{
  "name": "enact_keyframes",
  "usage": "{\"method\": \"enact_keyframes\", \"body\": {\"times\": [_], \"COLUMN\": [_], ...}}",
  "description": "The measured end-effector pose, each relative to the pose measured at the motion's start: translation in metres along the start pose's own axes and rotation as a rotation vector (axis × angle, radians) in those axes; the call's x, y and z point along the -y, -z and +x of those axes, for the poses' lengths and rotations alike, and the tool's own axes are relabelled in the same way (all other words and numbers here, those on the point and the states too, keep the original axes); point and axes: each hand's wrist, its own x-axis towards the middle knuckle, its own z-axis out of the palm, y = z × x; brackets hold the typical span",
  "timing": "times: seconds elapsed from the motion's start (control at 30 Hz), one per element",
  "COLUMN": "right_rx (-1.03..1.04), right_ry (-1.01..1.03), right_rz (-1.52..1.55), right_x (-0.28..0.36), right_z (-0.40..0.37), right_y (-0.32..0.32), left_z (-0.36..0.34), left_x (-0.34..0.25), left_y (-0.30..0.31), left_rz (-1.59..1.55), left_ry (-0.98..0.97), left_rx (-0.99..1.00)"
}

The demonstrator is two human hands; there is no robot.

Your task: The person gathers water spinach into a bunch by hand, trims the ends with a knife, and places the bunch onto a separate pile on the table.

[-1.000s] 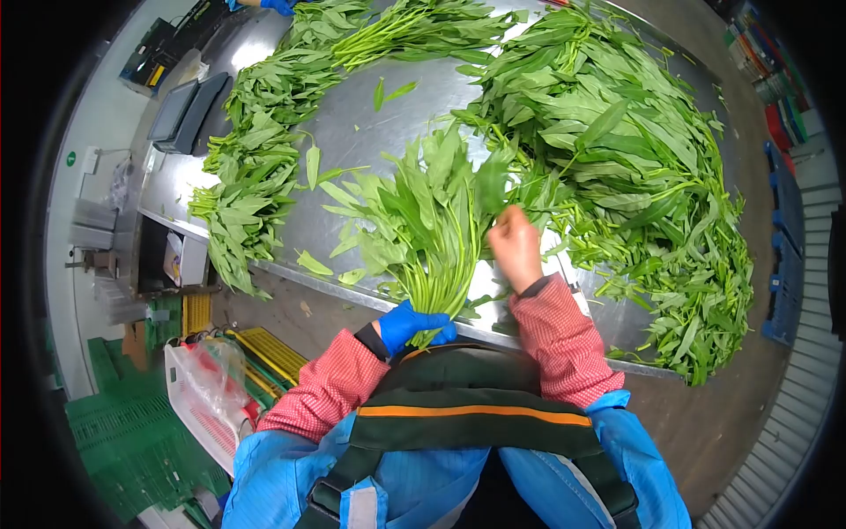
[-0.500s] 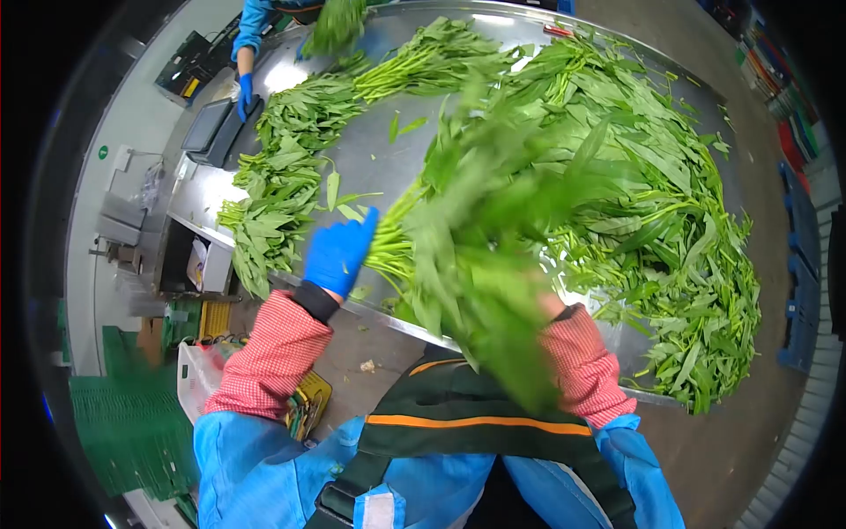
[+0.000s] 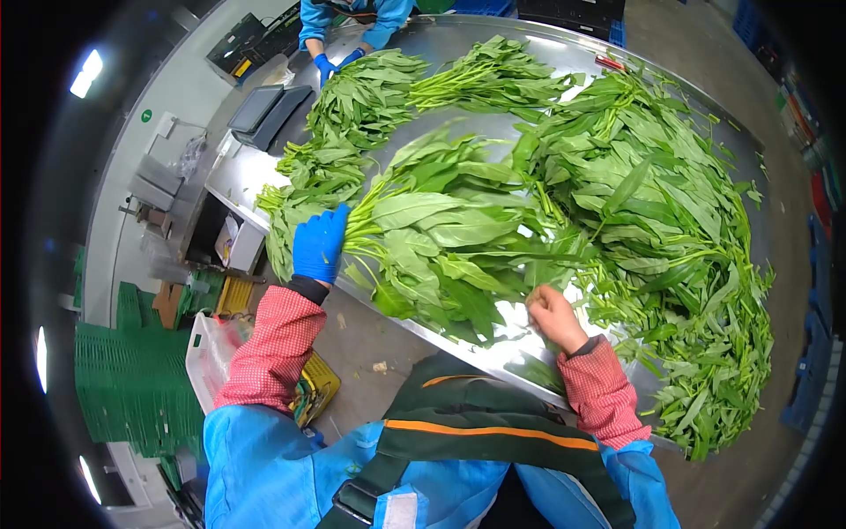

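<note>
My left hand (image 3: 320,244), in a blue glove, is closed round the stems of a bunch of water spinach (image 3: 441,225). Its long leaves fan out to the right, over the metal table (image 3: 410,141). Bare and with curled fingers, my right hand (image 3: 555,316) is at the table's near edge, close to the leaf tips. Whether anything is between those fingers is hidden. Just beyond it lies a large heap of loose water spinach (image 3: 670,238). Left of the held bunch, more bundled water spinach (image 3: 322,172) rests on the table.
Across the table, a co-worker's gloved hands (image 3: 335,63) touch a bunch at the far left. A dark scale-like device (image 3: 271,115) stands at the left edge. A red-handled tool (image 3: 609,63) lies at the back. Green crates (image 3: 132,388) are stacked on the lower left.
The held bunch has swung down from in front of my body to the table and now lies spread. My right hand has come into sight from behind the leaves. The co-worker's hands have come together.
</note>
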Motion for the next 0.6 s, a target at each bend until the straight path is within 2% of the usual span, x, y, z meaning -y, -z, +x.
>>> {"method": "enact_keyframes", "body": {"times": [0.03,0.1,0.17,0.2,0.23,0.27,0.3,0.37,0.43,0.5,0.57,0.6], "right_rx": [0.005,0.047,0.036,0.098,0.122,0.263,0.332,0.449,0.368,0.213,0.237,0.245], "right_ry": [0.063,0.069,0.092,-0.015,-0.008,0.004,0.263,0.520,0.703,0.962,0.872,0.820], "right_rz": [-0.098,-0.563,-0.994,-1.120,-1.128,-1.049,-0.860,-0.578,-0.565,-0.669,-0.900,-1.013], "right_x": [-0.005,0.000,0.030,0.056,0.079,0.102,0.129,0.198,0.253,0.285,0.294,0.297], "right_z": [0.002,-0.001,-0.017,-0.023,-0.025,-0.021,-0.021,-0.011,0.004,0.031,0.055,0.066], "right_y": [-0.002,-0.006,-0.019,-0.030,-0.041,-0.050,-0.058,-0.083,-0.103,-0.117,-0.124,-0.125], "left_z": [-0.001,0.000,0.005,0.006,0.016,0.030,0.042,0.059,0.080,0.080,0.070,0.076], "left_x": [0.004,0.013,0.021,0.023,0.026,0.024,0.020,0.008,-0.002,-0.011,-0.019,-0.003], "left_y": [-0.008,-0.031,-0.054,-0.072,-0.069,-0.060,-0.056,-0.062,-0.029,-0.034,-0.045,-0.032], "left_rz": [-0.031,-0.195,-0.361,-0.550,-0.790,-1.024,-1.252,-1.740,-1.676,-1.746,-1.767,-1.746], "left_ry": [0.009,0.036,0.062,0.021,0.095,0.168,0.240,0.197,-0.110,-0.409,-0.690,-0.720], "left_rx": [0.007,0.008,0.036,-0.154,0.084,0.333,0.591,0.946,1.170,0.857,0.534,0.772]}}
